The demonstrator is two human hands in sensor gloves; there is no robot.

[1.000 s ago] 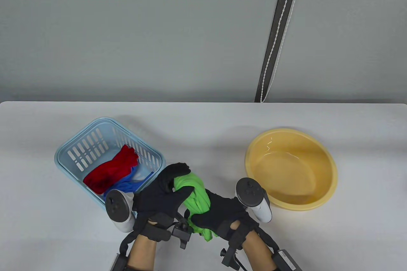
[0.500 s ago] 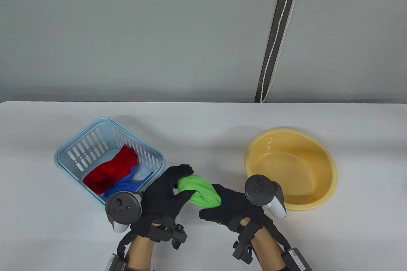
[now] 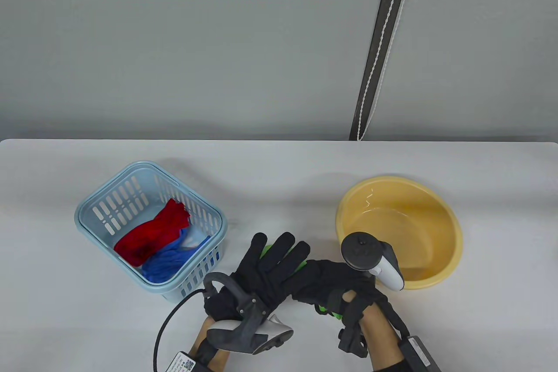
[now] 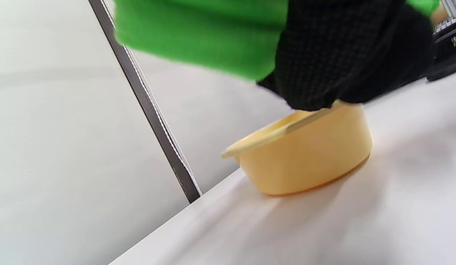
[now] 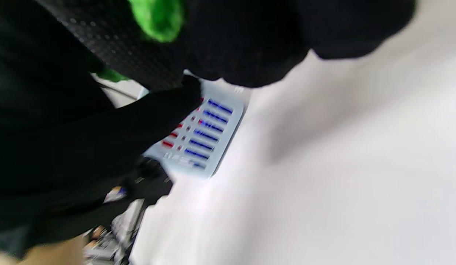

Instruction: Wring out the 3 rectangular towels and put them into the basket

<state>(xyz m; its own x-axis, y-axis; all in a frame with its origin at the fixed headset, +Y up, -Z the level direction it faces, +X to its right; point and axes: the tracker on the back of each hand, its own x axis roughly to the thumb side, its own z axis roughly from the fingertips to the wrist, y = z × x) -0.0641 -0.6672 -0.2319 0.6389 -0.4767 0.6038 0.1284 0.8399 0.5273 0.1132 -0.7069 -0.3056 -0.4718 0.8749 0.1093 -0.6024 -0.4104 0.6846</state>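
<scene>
The green towel [image 3: 265, 250] is held above the table's front middle, mostly covered by both gloves; in the left wrist view the green towel [image 4: 198, 33] fills the top. My left hand [image 3: 281, 252] lies over it with straight fingers. My right hand [image 3: 324, 284] grips its right end, fingers curled round it, and a green tip shows under the wrist. The light blue basket [image 3: 87, 206] stands to the left, holding a red towel [image 3: 152, 232] and a blue towel [image 3: 168, 263]. In the blurred right wrist view the basket [image 5: 209, 147] shows behind the gloves.
A yellow basin [image 3: 451, 223] with a little water stands at the right, close to my right hand's tracker; in the left wrist view the basin [image 4: 309, 154] sits just behind the gloves. A dark strip with a white cord [image 3: 375, 53] runs down the wall.
My left hand has rolled over, its tracker swinging down toward me, and its fingers have straightened over the green towel. The right hand still grips the towel and has shifted slightly right.
</scene>
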